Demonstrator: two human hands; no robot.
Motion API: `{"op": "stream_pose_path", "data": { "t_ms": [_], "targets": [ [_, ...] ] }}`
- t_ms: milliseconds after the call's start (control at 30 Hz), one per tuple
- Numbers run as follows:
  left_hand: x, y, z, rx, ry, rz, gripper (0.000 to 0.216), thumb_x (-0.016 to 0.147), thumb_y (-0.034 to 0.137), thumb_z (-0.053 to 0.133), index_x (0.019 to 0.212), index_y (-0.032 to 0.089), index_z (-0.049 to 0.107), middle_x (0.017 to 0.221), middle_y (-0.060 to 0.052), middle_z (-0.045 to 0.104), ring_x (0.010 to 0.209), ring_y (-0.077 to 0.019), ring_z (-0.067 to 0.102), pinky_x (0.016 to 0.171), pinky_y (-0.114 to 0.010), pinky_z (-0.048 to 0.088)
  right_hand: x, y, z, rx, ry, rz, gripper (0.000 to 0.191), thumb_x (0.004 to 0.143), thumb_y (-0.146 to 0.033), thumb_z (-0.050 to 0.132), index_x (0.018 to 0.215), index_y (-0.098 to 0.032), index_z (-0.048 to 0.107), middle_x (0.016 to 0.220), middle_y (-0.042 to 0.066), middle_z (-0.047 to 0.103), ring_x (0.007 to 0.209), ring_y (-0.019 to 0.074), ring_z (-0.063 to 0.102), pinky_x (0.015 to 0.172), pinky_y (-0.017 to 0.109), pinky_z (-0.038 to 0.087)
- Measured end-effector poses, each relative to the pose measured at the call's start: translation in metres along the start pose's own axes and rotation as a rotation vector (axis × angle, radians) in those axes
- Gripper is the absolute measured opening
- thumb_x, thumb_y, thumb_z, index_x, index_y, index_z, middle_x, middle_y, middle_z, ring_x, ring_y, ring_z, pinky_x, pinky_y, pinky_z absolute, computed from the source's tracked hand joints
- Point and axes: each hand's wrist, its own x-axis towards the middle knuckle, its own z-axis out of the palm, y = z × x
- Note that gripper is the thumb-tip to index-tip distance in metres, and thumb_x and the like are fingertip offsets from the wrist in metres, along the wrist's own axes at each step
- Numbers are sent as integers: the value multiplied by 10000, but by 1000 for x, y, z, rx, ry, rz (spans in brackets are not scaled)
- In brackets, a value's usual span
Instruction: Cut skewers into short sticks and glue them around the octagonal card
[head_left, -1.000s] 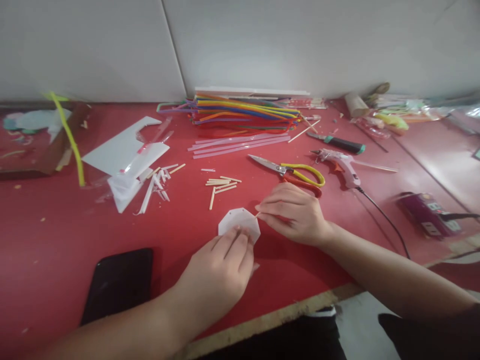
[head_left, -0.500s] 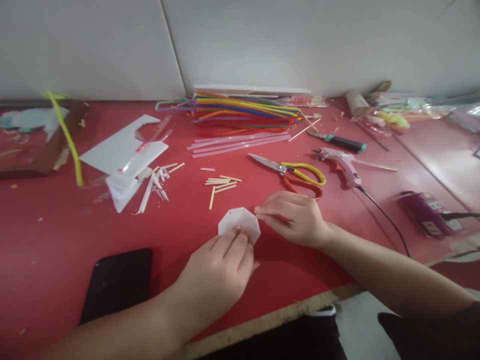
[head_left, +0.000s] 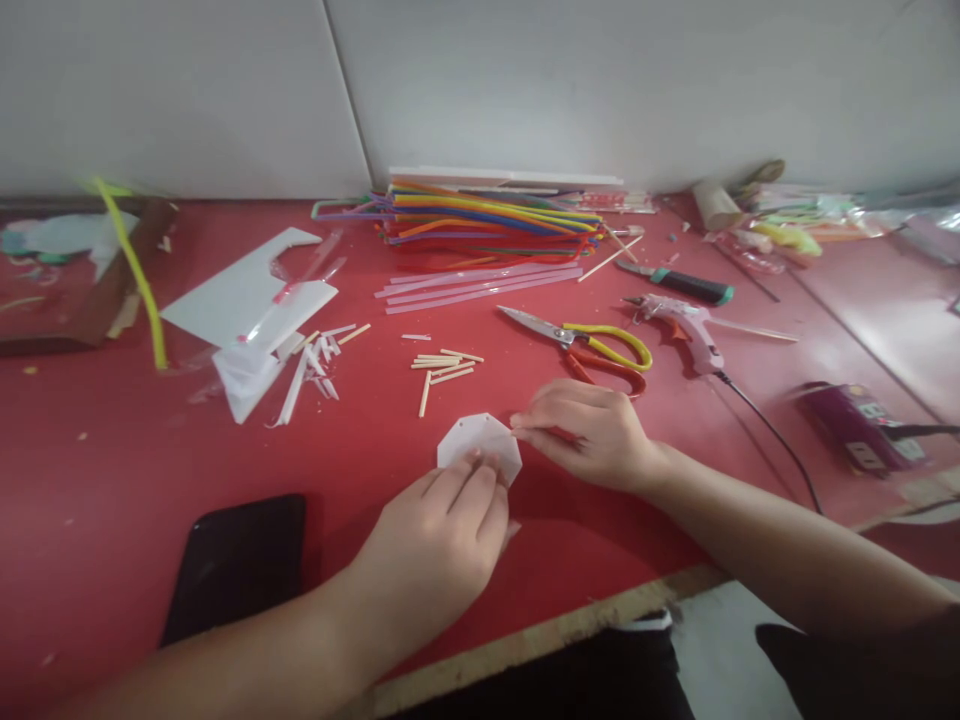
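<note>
My left hand (head_left: 442,530) is closed on a white many-sided piece of card (head_left: 471,432), its fingers lying across the lower part. Small dark holes or dots show near the card's upper corners. At the card's right edge my right hand (head_left: 585,435) makes a pinch. Whatever sits between its fingertips is too small to make out. Several short wooden sticks (head_left: 446,365) lie just beyond the card. Scissors (head_left: 574,345) with one yellow and one red handle rest partly open behind my right hand.
A pink glue gun (head_left: 690,335) with a cord and a utility knife (head_left: 690,285) lie to the right. Pipe cleaners (head_left: 487,225) and pink strips (head_left: 480,287) lie at the back. White card offcuts (head_left: 240,290) are at the left, and a black phone (head_left: 236,560) lies nearby.
</note>
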Motion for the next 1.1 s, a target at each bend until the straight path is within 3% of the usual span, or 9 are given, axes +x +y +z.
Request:
{"op": "stream_pose_path", "data": {
  "t_ms": [733,1100],
  "targets": [
    [0,1,0,-3,6,-10,283,927,225,552,1089,45,698,992,-138,749,886,-269,719,703,-358,606,-1,-3,0,4,-14,121,49,877,-175,629,864,-178,676,788,44,729,723,155,688,652,271,566],
    [-1,0,-2,-22,-2,-22,272,929,215,548,1079,45,698,1013,-153,744,904,-271,720,715,-363,613,-1,-7,-2,-21,-40,154,108,889,-139,587,943,-167,675,852,64,734,793,164,692,720,289,574]
  ]
}}
